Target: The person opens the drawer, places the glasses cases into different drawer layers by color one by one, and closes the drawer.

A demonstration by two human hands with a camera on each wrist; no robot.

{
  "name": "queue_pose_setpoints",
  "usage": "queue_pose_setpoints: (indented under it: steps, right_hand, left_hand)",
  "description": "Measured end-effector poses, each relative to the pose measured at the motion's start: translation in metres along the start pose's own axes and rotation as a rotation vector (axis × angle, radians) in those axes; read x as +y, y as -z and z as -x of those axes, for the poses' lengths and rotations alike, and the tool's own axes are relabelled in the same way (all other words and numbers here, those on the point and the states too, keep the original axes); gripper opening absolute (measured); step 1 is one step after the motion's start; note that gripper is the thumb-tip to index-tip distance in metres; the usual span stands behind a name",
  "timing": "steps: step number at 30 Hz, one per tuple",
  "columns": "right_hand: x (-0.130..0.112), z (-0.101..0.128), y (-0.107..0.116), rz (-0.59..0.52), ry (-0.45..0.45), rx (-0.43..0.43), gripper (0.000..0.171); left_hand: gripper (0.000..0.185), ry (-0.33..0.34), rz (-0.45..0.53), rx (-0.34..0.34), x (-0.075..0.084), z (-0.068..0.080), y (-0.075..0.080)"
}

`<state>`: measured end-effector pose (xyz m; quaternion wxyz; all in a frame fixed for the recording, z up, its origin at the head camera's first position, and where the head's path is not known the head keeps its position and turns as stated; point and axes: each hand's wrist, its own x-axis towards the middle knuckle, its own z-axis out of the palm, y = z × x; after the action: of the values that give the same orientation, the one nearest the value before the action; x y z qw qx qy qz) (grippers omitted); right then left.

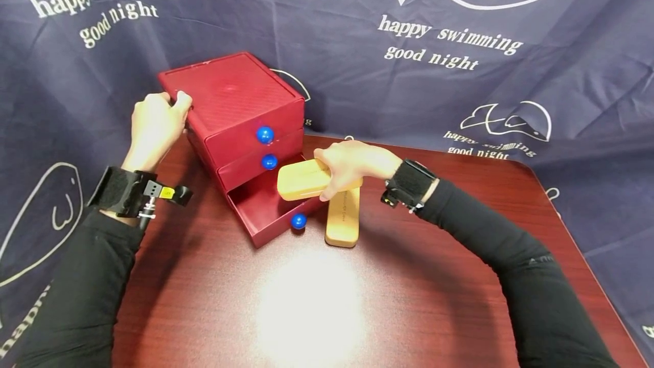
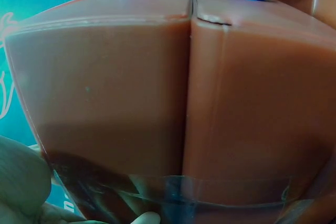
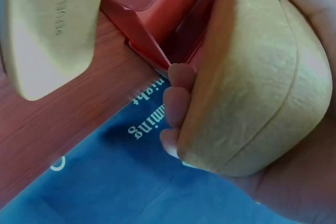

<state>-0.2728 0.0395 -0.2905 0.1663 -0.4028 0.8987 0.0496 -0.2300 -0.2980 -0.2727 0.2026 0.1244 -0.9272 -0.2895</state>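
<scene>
A red drawer cabinet with blue round knobs stands on the table, its bottom drawer pulled out. My left hand grips the cabinet's left side near the top edge, thumb over the rim; in the left wrist view a fingertip shows against the side wall. My right hand holds a yellow glasses case from above, fingers wrapped round it. That case overlaps the open drawer. Just right of the drawer, a second yellow glasses case lies on the table, its far end hidden behind the held one.
The brown wooden table reaches forward to a dark blue curtain with white lettering and fish drawings. The upper two drawers, with knobs, are closed. A bright glare covers part of the tabletop in front.
</scene>
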Motion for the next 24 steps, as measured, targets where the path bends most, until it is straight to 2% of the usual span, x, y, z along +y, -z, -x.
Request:
queue_pose_setpoints:
  steps: [6, 14, 24]
  right_hand:
    - [-0.01, -0.016, 0.007, 0.025, -0.048, -0.075, 0.062]
    - [-0.018, -0.027, 0.015, 0.002, -0.113, -0.15, 0.052]
    - [-0.028, -0.045, 0.013, -0.038, -0.141, -0.172, 0.048]
  left_hand:
    - [0.052, -0.002, -0.001, 0.0, 0.001, 0.0, 0.001]
    - [0.051, -0.007, -0.003, -0.003, 0.0, 0.0, 0.001]
    - [0.051, -0.014, 0.007, 0.008, -0.001, 0.0, 0.001]
